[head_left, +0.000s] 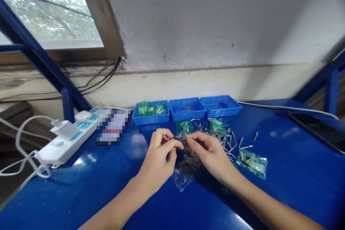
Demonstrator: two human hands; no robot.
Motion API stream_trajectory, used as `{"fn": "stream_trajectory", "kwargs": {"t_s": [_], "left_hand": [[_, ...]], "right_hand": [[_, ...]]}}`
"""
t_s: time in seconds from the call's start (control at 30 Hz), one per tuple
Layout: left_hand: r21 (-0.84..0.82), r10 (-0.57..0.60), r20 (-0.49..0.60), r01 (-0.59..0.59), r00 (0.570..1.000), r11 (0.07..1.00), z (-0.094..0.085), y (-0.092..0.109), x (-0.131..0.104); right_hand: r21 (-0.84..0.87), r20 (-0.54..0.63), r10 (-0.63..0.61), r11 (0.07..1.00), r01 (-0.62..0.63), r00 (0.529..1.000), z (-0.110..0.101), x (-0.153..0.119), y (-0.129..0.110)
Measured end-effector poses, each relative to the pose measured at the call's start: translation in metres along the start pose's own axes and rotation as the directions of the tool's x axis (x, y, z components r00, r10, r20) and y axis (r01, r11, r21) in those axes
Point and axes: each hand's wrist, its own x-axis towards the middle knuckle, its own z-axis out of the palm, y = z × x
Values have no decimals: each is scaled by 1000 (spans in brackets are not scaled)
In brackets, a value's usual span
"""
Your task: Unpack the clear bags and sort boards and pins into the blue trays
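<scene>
My left hand [161, 156] and my right hand [212, 152] meet above the table, fingertips pinching a small clear plastic bag [182, 143] between them. The fingers partly cover this bag, so its contents do not show clearly. Just below lie other clear plastic bags [183, 176], one with something thin and brownish inside. Beyond and beside my right hand is a loose pile of metal pop rivets [228, 138]. Around the pile rest a green-tinted bag [252, 162] with small parts inside, another green bag [184, 126] and a third green bag [217, 126].
Along the wall stand a blue tray [151, 119] of green bags, a middle blue tray [188, 115] with small items, and a right blue tray [224, 110]. A power strip [58, 151] with chargers, a pixelated object [113, 127] and a phone [318, 131] lie at the sides.
</scene>
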Motion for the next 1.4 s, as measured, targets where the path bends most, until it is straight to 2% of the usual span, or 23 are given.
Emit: {"fn": "stream_trajectory", "kwargs": {"t_s": [0.07, 0.13, 0.27, 0.33, 0.4, 0.47, 0.53, 0.63, 0.7, 0.83, 0.93, 1.0, 1.03, 1.07, 1.1, 1.17, 1.2, 1.23, 1.27, 1.3, 1.33, 1.37, 1.4], "left_hand": [[-38, -123, 21, 124, 992, 992, -1, -1, 3], [-186, -260, 89, 272, 962, 944, -3, -2, 6], [-561, -421, 284, 506, 861, 655, -7, -2, 9], [-592, -427, 316, 527, 847, 609, -6, -2, 9], [-537, -412, 282, 498, 867, 681, -5, -3, 8], [-423, -367, 172, 405, 914, 811, -4, -4, 7], [-268, -239, 25, 237, 971, 934, -4, -5, 6], [-146, -66, -55, 57, 996, 988, -5, -5, 6], [-220, -121, -8, 116, 993, 968, -5, -6, 7], [-377, -322, 106, 337, 941, 862, -1, -11, 9], [-338, -333, 149, 364, 931, 868, 3, -11, 7], [-203, -281, 168, 312, 945, 928, 5, -9, 4], [-107, -242, 179, 263, 954, 959, 6, -8, 3], [-8, -201, 201, 207, 959, 978, 8, -7, 1], [84, -170, 236, 155, 957, 984, 9, -7, -1], [211, -146, 340, 76, 929, 975, 11, -8, -4], [248, -147, 389, 51, 909, 968, 12, -9, -5], [276, -152, 426, 32, 892, 961, 13, -10, -6], [301, -157, 443, 19, 882, 953, 13, -11, -7], [325, -160, 441, 10, 883, 946, 12, -12, -7], [350, -164, 423, 6, 891, 937, 12, -13, -7], [377, -167, 395, 7, 903, 926, 11, -14, -6], [405, -168, 364, 7, 916, 914, 9, -14, -6]], "right_hand": [[-119, -59, -133, 985, 126, 989, 0, -1, 2], [-239, -75, -306, 930, 281, 949, -1, -2, 4], [-346, -3, -509, 808, 477, 861, -1, -4, 7], [-354, 25, -535, 785, 508, 844, -1, -5, 8], [-330, 24, -511, 807, 489, 859, 0, -5, 8], [-258, -7, -420, 878, 404, 907, 1, -5, 6], [-119, -70, -263, 960, 254, 962, 2, -4, 4], [94, -95, -53, 994, 62, 994, 1, -2, -1], [89, -21, -37, 995, 38, 999, -1, -2, -4], [-111, 95, -136, 983, 146, 986, 3, -3, -6], [-176, 19, -136, 975, 138, 990, 3, 2, -4], [-203, -105, -156, 970, 132, 982, -7, 9, -8], [-231, -205, -203, 961, 154, 958, -15, 13, -13], [-271, -326, -274, 944, 189, 905, -26, 18, -19], [-334, -450, -369, 914, 230, 813, -37, 24, -26], [-498, -627, -578, 813, 301, 522, -58, 36, -40], [-585, -644, -664, 748, 314, 381, -66, 43, -44], [-668, -607, -736, 676, 310, 298, -70, 50, -45], [-739, -530, -794, 604, 297, 296, -71, 56, -42], [-798, -422, -827, 534, 281, 372, -69, 61, -35], [-840, -293, -813, 470, 271, 504, -63, 63, -26], [-864, -167, -734, 431, 261, 658, -55, 64, -14], [-873, -71, -616, 418, 250, 784, -45, 62, -2]]}}
